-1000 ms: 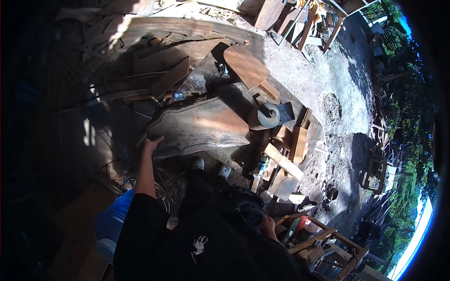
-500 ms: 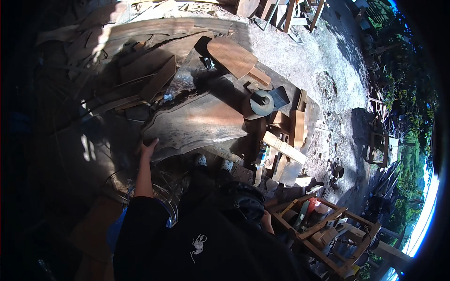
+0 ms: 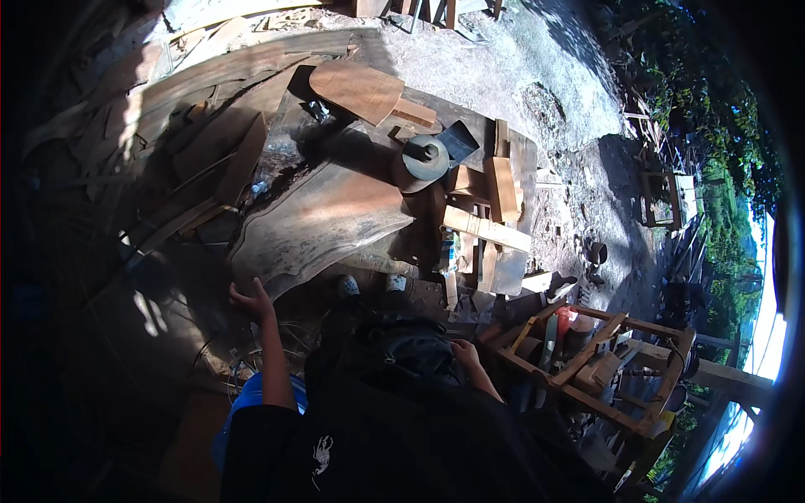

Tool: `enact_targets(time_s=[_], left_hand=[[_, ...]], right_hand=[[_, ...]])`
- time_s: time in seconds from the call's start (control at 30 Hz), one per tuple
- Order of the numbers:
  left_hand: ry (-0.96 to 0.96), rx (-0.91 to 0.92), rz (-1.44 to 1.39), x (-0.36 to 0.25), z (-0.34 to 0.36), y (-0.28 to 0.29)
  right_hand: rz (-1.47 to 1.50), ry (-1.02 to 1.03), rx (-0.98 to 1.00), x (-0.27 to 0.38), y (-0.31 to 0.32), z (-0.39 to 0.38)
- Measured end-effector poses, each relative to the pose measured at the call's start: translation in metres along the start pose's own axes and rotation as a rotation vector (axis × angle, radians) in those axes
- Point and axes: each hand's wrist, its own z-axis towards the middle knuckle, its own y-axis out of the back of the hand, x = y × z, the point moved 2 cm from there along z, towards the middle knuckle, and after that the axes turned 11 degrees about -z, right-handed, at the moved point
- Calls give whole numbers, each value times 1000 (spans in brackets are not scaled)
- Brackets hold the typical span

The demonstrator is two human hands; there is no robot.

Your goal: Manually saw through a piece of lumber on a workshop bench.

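My left hand [image 3: 251, 300] is open, its fingers spread, just off the near left corner of a wide wooden slab [image 3: 327, 218] with a wavy natural edge. The slab lies on a worktable, lit by a warm patch of sun. Beside the black bag [image 3: 394, 348] at my waist is my right hand [image 3: 465, 354]; its fingers are too small and shaded to read. On the table past the slab stand a grey cylindrical roll [image 3: 422, 163] and a dark flat square piece [image 3: 458, 141]. A rounded wooden board [image 3: 356, 90] lies farther back.
Wood offcuts [image 3: 486, 228] crowd the table's right end. Boards and scraps [image 3: 201, 159] are piled at the left. A wooden frame [image 3: 604, 369] full of tools and cans stands at the lower right. A blue container [image 3: 251, 398] sits by my left arm.
My left hand has come off the slab's edge and its fingers have spread. My right hand has come more into view beside the bag. The view has shifted, so the table sits farther left.
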Motion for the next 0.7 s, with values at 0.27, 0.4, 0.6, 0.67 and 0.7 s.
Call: enact_targets(time_s=[0.27,0.4,0.6,0.67,0.7], left_hand=[[130,-32,-102,18,-58,14],[237,-20,-144,46,-50,19],[377,-75,-83,57,-44,39],[414,-75,-69,58,-47,44],[458,-72,-52,62,-51,46]], right_hand=[[-154,171,8,-14,-17,42],[-263,209,31,8,-13,46],[-267,170,139,28,-12,75],[-258,130,243,22,-23,91],[-300,229,203,22,-27,95]])
